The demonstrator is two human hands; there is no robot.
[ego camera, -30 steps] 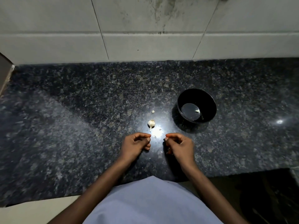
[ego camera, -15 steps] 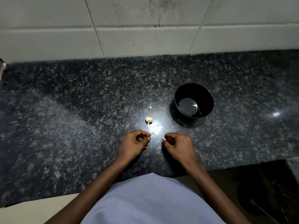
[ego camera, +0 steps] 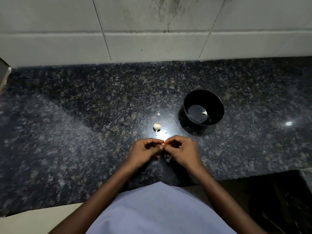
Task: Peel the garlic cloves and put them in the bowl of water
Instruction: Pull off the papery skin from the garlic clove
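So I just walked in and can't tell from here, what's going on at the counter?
A person is peeling garlic. The left hand and right hand meet over the granite counter, pinching a small garlic clove between their fingertips. A partial garlic bulb lies just beyond them. The black bowl of water already holds one peeled clove.

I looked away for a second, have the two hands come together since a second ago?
Yes. The left hand and right hand now meet fingertip to fingertip below the garlic bulb; earlier a gap of countertop showed between them.
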